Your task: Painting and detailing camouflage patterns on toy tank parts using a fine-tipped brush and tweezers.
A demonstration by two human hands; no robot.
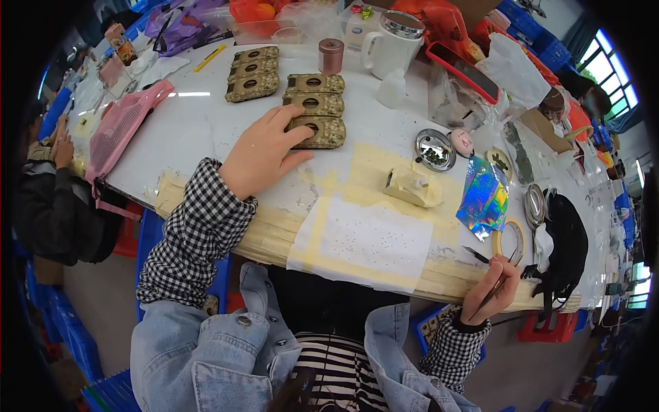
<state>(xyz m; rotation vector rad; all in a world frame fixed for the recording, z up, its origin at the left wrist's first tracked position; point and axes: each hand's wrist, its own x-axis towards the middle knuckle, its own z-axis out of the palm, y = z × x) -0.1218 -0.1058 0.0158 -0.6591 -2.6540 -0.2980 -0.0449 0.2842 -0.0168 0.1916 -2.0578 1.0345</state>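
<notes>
- A worker's left hand [266, 152], palm down with fingers loosely spread, rested on the nearest of three camouflage-patterned cases [333, 106] lined up in a column, touching it without wrapping around it.
- The right hand [495, 287], low at the front edge of the table [185, 120], had its thumb and fingers pinched about a slim dark tool [478, 255] whose pointed end angled forward and to the left.
- Beyond the left hand lay a second column of matching cases [252, 72]; a pink canister [331, 58] and a white mug [399, 51] stood farther ahead, to its right.
- Between the hands lay a dotted white sheet [367, 240], with a tape-covered block [414, 187] just past it.
- Ahead of the right hand were a roll of tape [495, 242], an iridescent pouch [482, 199] and, farther off, a round metal dish [449, 161] bearing dark green bits [435, 155].
- Right of the right hand sat a black bag [568, 237]; well left of the left hand, a pink mesh bag [130, 130] lay near another person [65, 213] in dark clothing.
</notes>
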